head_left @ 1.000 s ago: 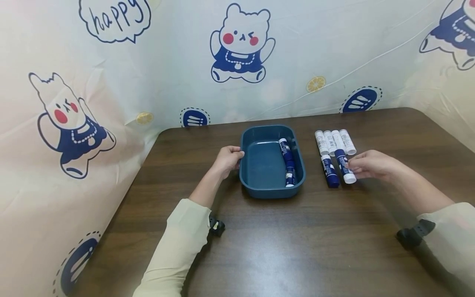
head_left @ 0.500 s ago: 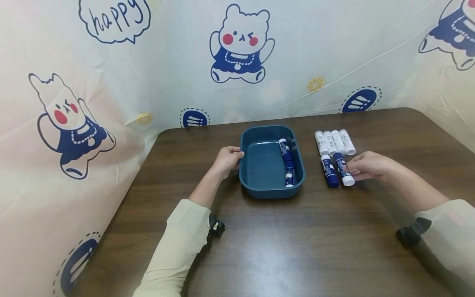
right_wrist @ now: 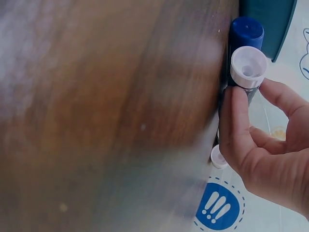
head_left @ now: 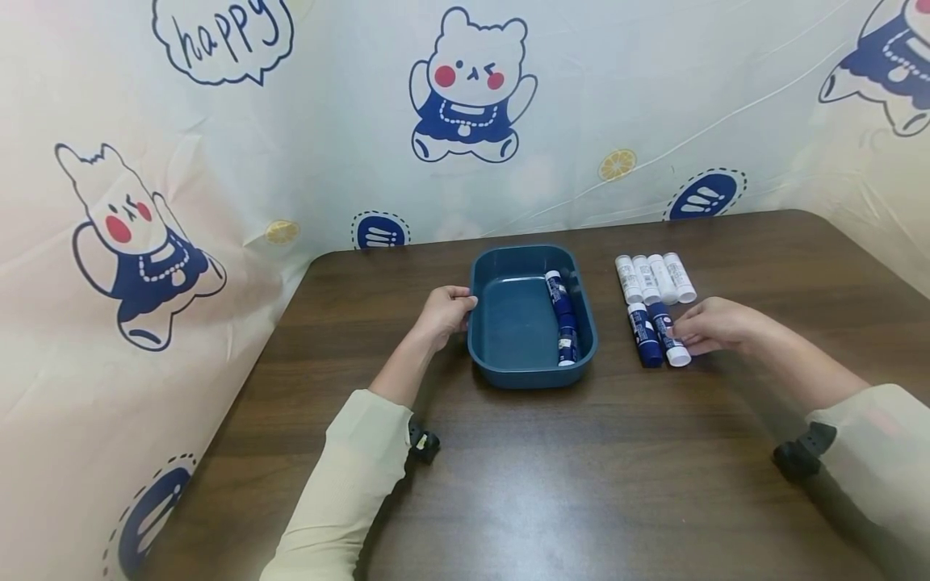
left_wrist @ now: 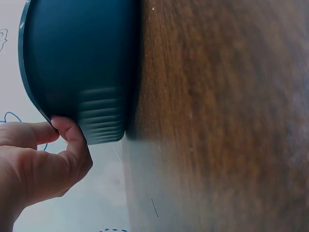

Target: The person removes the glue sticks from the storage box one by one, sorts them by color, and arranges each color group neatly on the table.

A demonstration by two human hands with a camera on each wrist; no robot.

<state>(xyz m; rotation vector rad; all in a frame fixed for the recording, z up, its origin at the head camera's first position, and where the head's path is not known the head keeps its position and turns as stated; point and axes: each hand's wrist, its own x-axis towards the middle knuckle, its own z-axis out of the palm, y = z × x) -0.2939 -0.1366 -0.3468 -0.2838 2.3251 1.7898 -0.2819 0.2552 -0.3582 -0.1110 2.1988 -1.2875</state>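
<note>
My right hand point(head_left: 718, 324) pinches a blue glue stick with a white end point(head_left: 679, 356) between thumb and fingers. In the right wrist view the white end point(right_wrist: 248, 66) faces the camera, hollow in its middle. Right beside it on the left lies another blue glue stick point(head_left: 644, 334), its blue end toward me. My left hand point(head_left: 445, 313) grips the left rim of a dark teal plastic bin point(head_left: 534, 378); the left wrist view shows thumb and fingers pinching that rim point(left_wrist: 23, 67). Inside the bin, along its right wall, two blue glue sticks point(head_left: 559, 294) lie end to end.
Several white glue sticks point(head_left: 647, 278) lie side by side just behind the two blue ones. The brown wooden table point(head_left: 538, 476) stretches toward me. A printed cloth point(head_left: 349, 121) hangs close behind the table's far edge and along its left side.
My right hand has moved left and slightly down with its glue stick, from overlapping the white row to lying beside the other blue stick. My left hand and the bin have stayed put.
</note>
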